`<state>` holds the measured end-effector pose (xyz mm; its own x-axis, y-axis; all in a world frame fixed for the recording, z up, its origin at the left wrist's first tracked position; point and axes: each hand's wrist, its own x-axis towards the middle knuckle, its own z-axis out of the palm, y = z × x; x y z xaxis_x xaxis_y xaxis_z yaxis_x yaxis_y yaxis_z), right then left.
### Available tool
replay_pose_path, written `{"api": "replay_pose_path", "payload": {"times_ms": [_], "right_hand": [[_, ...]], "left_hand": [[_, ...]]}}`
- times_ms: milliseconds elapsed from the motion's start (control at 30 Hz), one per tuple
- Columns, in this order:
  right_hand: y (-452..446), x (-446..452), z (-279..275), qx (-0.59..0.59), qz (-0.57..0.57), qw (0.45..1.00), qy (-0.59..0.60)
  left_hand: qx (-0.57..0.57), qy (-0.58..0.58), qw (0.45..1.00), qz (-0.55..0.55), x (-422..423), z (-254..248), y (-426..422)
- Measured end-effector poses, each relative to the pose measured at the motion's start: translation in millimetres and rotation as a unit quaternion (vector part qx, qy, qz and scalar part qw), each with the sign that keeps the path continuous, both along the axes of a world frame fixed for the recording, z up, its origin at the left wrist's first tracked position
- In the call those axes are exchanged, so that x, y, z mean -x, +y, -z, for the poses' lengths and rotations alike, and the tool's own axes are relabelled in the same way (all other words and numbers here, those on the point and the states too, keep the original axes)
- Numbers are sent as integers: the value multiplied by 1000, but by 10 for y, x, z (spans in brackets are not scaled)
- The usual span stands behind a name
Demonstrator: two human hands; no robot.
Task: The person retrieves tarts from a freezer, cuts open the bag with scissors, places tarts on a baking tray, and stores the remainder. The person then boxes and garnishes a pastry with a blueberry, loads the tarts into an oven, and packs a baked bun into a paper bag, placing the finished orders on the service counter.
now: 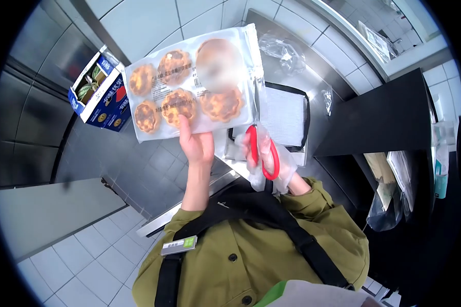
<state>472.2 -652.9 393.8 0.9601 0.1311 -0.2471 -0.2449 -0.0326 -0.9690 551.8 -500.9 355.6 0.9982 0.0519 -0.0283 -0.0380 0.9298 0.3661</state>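
A clear sealed pack of egg tarts is held up in front of me, showing several browned, scalloped tarts through the film. My left hand, bare, grips its lower edge with the thumb on the front; the fingers behind are hidden. In a clear plastic glove, my right hand is closed around the red handles of a pair of scissors. The scissors are at the pack's lower right corner; their blades are hard to make out there. One tart at the upper right is blurred.
Beneath the pack runs a metal counter bearing a black-rimmed tray with a white mesh liner and crumpled clear plastic. A blue-and-white carton is at left. A black shelf unit with papers stands at right.
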Motion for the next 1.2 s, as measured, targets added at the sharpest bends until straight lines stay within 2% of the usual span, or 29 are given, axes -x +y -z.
{"api": "replay_pose_path", "payload": {"times_ms": [133, 167, 267, 300, 433, 533, 567, 667, 700, 800, 933, 1100, 1200], "right_hand": [[-50, -131, 76, -58, 41, 997, -32], [-137, -127, -44, 1, 8, 1000, -15], [-303, -90, 48, 18, -23, 998, 50], [-289, -65, 46, -15, -9, 998, 55], [-266, 69, 111, 1, -16, 1000, 0], [-298, -20, 256, 29, -31, 998, 47], [-221, -73, 278, -22, 43, 998, -32], [-358, -253, 241, 37, 21, 998, -49], [-309, -268, 175, 15, 51, 997, -50], [-342, -225, -14, 105, 20, 994, -12], [-272, -179, 76, 80, 76, 993, -38], [-313, -214, -14, 97, 77, 991, -44], [-373, -321, 15, 106, 97, 982, -120]], "left_hand": [[-25, -3, 999, 22, 42, 33, -75], [-25, -7, 999, 22, 26, 22, -77], [-25, -14, 1000, 11, -29, -16, -106], [-26, -13, 1000, 7, -19, -32, -118], [-14, -7, 1000, -7, -62, -105, -171], [-22, -6, 1000, 0, -64, -32, -173], [-21, -2, 1000, 11, -54, -10, -170], [-27, 1, 999, 32, 7, 6, -168], [-34, -3, 999, 35, 35, -6, -194], [-29, -5, 999, 41, 50, -34, -216], [-23, -8, 999, 43, 54, -46, -222], [-29, 2, 998, 58, 109, 3, -178], [-39, -2, 996, 79, 201, 43, -170]]}}
